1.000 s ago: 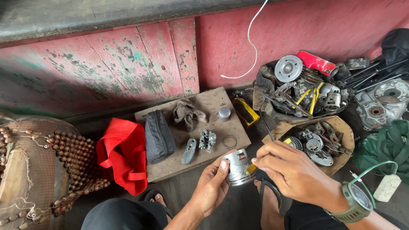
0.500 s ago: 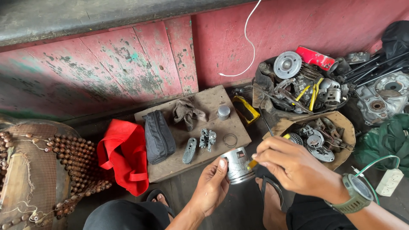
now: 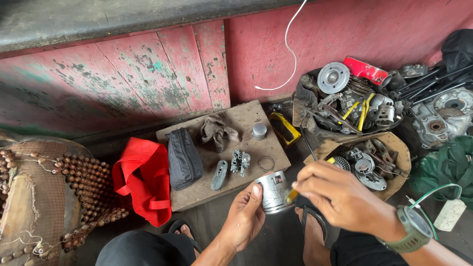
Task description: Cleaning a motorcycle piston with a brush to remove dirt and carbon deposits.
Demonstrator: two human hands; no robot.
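Note:
My left hand (image 3: 245,216) grips a shiny metal piston (image 3: 274,192), thumb on its rim. My right hand (image 3: 340,197), with a green watch on the wrist, holds a thin yellow-handled tool (image 3: 295,192) whose tip lies against the piston's side. Both hands hover just in front of a wooden board (image 3: 276,152). On the board lie a small metal carburettor part (image 3: 241,161), a grey flat metal piece (image 3: 219,175), a wire ring (image 3: 266,163), a small metal cylinder (image 3: 259,131), a dirty rag (image 3: 218,131) and a black pouch (image 3: 184,158).
A red bag (image 3: 143,178) lies left of the board, beside a beaded seat cover (image 3: 74,187). Boxes of engine parts (image 3: 354,106) and a cardboard tray (image 3: 399,157) sit at the right, with a green cloth (image 3: 451,165) and a white power strip (image 3: 449,215). A red wall stands behind.
The piston has been turned slightly in my left hand, and my right hand with the tool has shifted closer along its side. The view moved a little.

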